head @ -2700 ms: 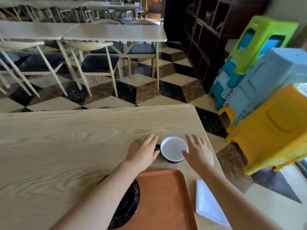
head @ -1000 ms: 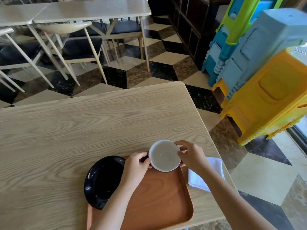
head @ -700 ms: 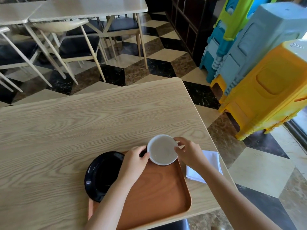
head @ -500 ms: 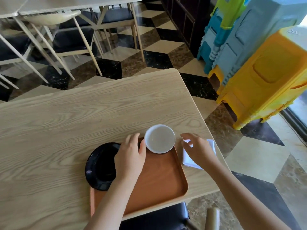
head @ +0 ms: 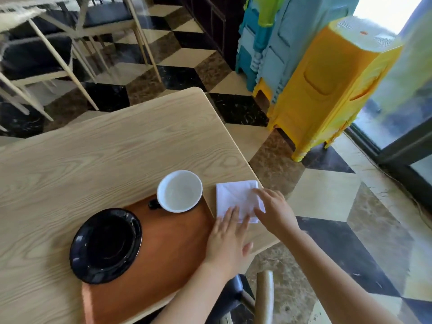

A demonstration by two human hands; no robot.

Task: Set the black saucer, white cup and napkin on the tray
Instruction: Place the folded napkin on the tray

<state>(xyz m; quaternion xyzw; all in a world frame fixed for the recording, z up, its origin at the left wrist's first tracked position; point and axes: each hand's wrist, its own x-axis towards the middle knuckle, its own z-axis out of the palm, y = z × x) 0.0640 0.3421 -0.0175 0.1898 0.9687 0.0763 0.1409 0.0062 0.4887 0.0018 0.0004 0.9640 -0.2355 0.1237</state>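
While lying beside the tray (head: pixel 163 265), napkin (head: pixel 233 197) under both flat, unclenched hands, left hand (head: pixel 228 239), right hand (head: pixel 274 210).

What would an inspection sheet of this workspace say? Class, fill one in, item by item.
Surface: pale wooden table, orange tray at its near right corner.
Job's things: black saucer overlapping the tray's left edge; white cup at the tray's far edge; napkin on the table, right of the tray.
Clutter: nothing seen.
Grippers: left hand and right hand open, fingertips on the napkin.
Cables: nothing seen.
Surroundings: stacked plastic stools, chairs, chequered floor.
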